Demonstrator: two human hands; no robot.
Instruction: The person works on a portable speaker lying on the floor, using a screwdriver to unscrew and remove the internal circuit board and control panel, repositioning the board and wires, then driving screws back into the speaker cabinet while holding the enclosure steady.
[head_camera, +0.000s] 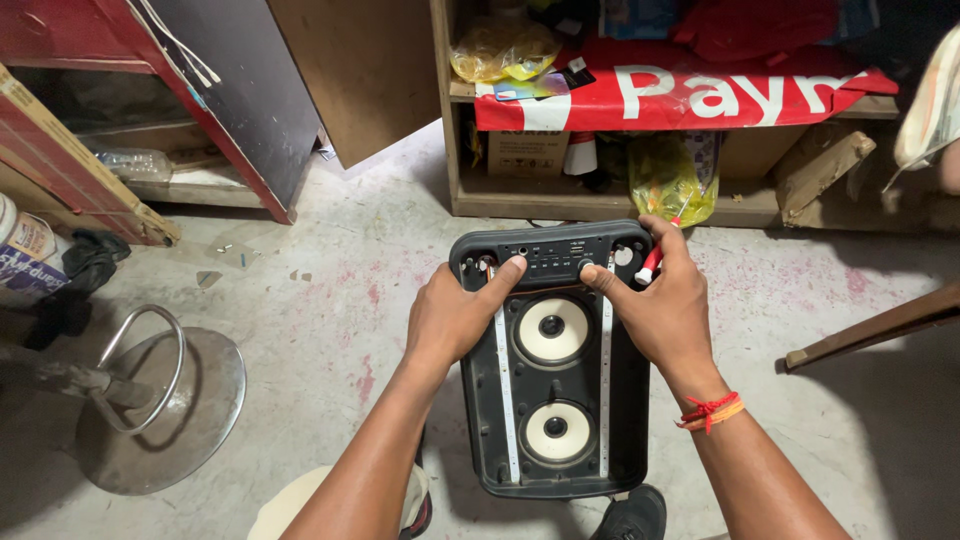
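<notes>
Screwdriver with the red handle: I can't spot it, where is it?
Head view, right of centre: the screwdriver is in the right hand, at the speaker's top right corner.

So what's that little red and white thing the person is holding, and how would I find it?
Start at the big black speaker box lying on the concrete floor, with two pale round cones. Go to its top right corner, where the right hand rests. There a small tool with a red and white handle pokes out of the grip; nothing else on the black speaker is that bright.
</notes>
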